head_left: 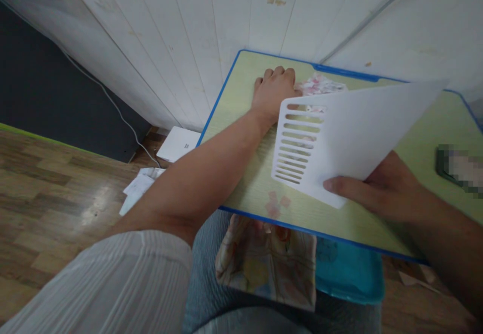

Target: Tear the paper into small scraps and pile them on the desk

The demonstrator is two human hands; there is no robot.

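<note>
My right hand (388, 188) grips a thin white plastic board (350, 133), thumb on its near face and the other fingers behind it. A row of slots runs along the board's left end, and it is tilted above the table. On the tabletop my left hand (277, 92) rests with bent fingers, their tips hidden. Beside its thumb lies a heap of white and pink scraps (322, 85), partly covered by the board. Several small pink squares (275, 204) lie near the table's front edge.
The small blue-edged table (241, 185) stands against a white panelled wall (234, 12). A phone (445, 165) is at the right. On my lap are a patterned cloth bag (264, 268) and a teal tray (350, 273). A white box (177, 144) and papers (139, 185) lie on the floor.
</note>
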